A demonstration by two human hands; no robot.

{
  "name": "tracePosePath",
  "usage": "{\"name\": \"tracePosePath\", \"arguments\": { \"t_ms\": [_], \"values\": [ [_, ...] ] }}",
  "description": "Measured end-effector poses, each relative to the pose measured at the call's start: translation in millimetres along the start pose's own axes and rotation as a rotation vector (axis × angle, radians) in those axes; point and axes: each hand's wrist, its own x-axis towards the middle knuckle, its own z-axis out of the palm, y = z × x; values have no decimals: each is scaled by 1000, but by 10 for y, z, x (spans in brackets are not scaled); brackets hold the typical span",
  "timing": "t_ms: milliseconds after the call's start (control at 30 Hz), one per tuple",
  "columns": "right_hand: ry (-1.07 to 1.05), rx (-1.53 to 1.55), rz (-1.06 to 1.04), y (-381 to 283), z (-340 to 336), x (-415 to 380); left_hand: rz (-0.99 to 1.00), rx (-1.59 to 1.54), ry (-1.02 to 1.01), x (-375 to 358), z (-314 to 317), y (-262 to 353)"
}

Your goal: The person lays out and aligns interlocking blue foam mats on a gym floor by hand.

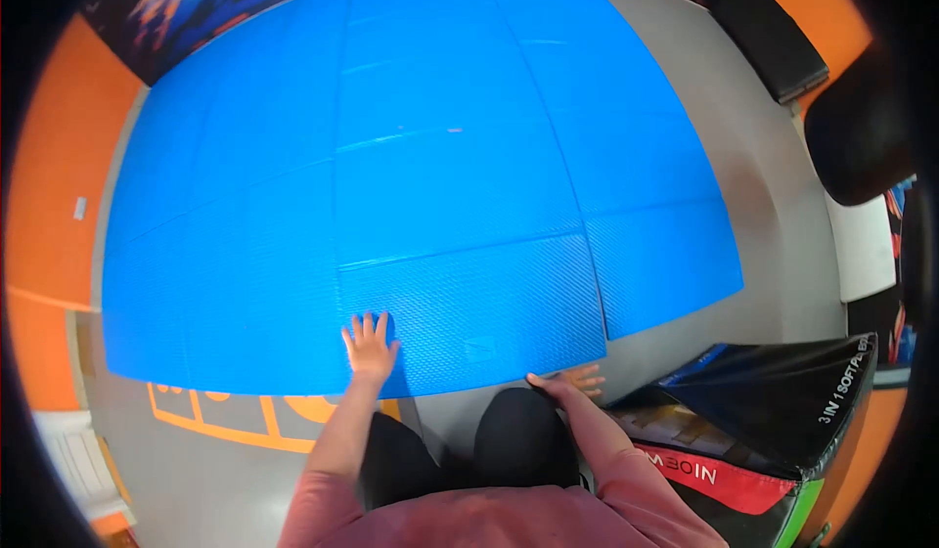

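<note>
Large blue foam mats (450, 186) lie side by side over the floor. My left hand (371, 349) rests palm down near the front edge of the middle mat, its fingers spread. At that mat's front right corner is my right hand (572, 381). Its thumb touches the mat's edge and its fingers stretch out to the right, apart, beside the corner. A faint square mark (479, 350) shows on the textured surface between my hands. My dark-clad knees (523, 431) are bent just in front of the mat.
A black soft-play block (753, 392) with a red band (719, 475) sits close on my right. A black padded block (768, 40) stands at the back right. Orange walls (64, 176) border the room, and orange lines (230, 433) mark the grey floor (225, 484).
</note>
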Motion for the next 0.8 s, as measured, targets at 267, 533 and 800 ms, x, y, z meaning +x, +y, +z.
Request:
{"name": "tracePosePath", "arguments": {
  "t_ms": [267, 533, 800],
  "values": [
    [-679, 227, -353, 124, -190, -96, -1025, -1169, -87, -850, 465, -314],
    [-230, 1216, -472, 396, -114, 170, -759, -1660, -41, -731, 628, -586],
    [-302, 1331, -286, 707, -581, -307, -521, -1945, 14, -925, -1707, -227]
  ]
}}
